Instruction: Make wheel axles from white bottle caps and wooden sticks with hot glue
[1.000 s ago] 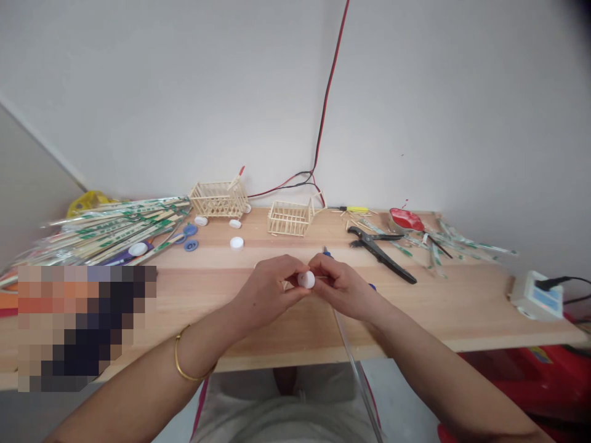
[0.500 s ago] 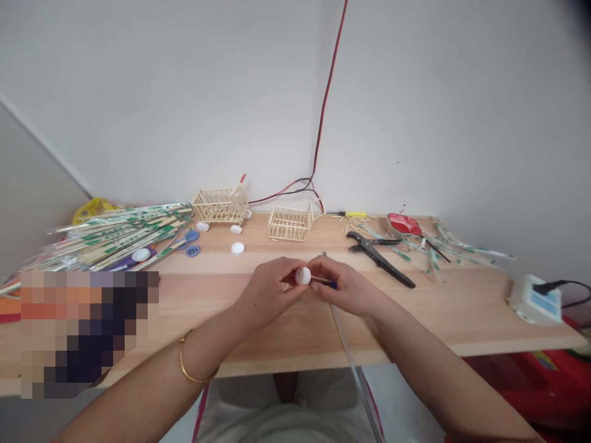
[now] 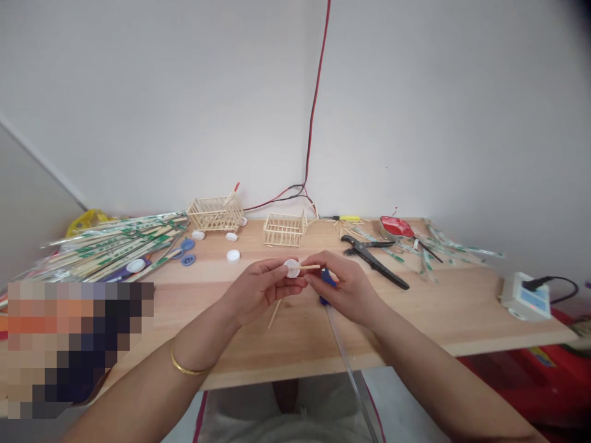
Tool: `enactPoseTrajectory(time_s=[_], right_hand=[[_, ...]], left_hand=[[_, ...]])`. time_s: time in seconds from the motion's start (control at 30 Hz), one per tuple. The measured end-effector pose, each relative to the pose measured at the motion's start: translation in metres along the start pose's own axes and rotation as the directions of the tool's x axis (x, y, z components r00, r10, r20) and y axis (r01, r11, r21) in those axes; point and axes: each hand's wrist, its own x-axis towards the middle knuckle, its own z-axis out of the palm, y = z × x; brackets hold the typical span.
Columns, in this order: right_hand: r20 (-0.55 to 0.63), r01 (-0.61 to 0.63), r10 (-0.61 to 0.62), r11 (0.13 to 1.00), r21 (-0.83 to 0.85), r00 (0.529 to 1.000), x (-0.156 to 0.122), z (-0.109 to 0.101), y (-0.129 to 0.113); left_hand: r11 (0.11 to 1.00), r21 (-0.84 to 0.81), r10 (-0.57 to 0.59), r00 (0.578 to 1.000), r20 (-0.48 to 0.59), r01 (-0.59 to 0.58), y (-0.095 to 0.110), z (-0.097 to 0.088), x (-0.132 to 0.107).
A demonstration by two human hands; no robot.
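One white cap [image 3: 292,268]: above desk [image 3: 249,351], pinched in left hand [image 3: 255,288]
Wooden stick [image 3: 310,267]: one end at cap
Right hand [image 3: 349,286]: fingers bent beside stick, can't tell if gripping
Black tool [image 3: 381,266]: on desk

Bare forearms [image 3: 425,366] angled inward, left hand [image 3: 256,286] pinching, right hand [image 3: 346,286] close beside it, fingers [image 3: 325,258] curled

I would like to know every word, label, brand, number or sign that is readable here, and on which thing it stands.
No text is readable.
Wrapped sticks, left: green print, too small and blurred.
Loose wrappers, right: green marks, too blurred.
White box: blue label, unreadable.
White cap in the left hand: no readable mark.
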Motion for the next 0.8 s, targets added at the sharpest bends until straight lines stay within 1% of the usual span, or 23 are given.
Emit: enactPoseTrajectory(time_s=[0.07,0.23,0.4,0.63,0.73,0.8], right_hand=[[0.026,0.014,-0.014,1.0,-0.007,1.0,0.003,-0.003,-0.002],[0.112,0.0,-0.008,0.997,0.072,0.994,0.009,-0.006,-0.005],[0.119,0.011,-0.022,0.996,0.091,0.993,0.011,-0.004,-0.004],[0.143,0.008,-0.018,0.998,0.066,0.99,0.014,0.004,0.002],[0.129,0.007,-0.018,0.996,0.086,0.991,0.014,0.009,0.005],[0.093,-0.008,-0.002,0.994,0.106,0.996,0.013,0.012,0.009]], left_hand=[[0.999,-0.014,-0.029,0.999,0.021,0.029,0.001,0.001,0.0],[0.996,-0.024,-0.086,0.993,0.078,0.088,0.0,0.001,-0.001],[0.993,-0.046,-0.109,0.991,0.071,0.113,0.0,-0.001,0.001],[0.998,0.013,-0.066,0.995,0.069,0.066,-0.006,-0.007,0.005],[0.996,0.069,-0.06,0.996,0.06,0.056,-0.007,-0.007,0.004],[0.991,0.131,-0.037,0.999,0.025,0.033,-0.007,-0.006,0.004]])
